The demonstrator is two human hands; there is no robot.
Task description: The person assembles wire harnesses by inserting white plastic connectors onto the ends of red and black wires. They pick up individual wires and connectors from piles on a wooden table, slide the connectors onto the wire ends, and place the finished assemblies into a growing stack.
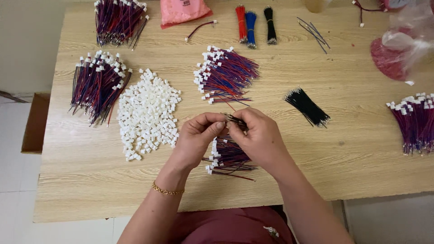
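Our left hand (195, 138) and right hand (258, 135) pinching thin dark wires (236, 120) together above a small wire bundle (228, 156), on our pale wooden table (352, 149), white connector heap (147, 113) just left, white tiled floor (13, 180), cardboard box (35, 122) beside the table.

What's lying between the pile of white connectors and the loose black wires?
In the head view, a bundle of red and blue wires with white connectors lies between them.

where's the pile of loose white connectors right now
In the head view, the pile of white connectors lies on the wooden table, left of the left hand, beside a wire bundle.
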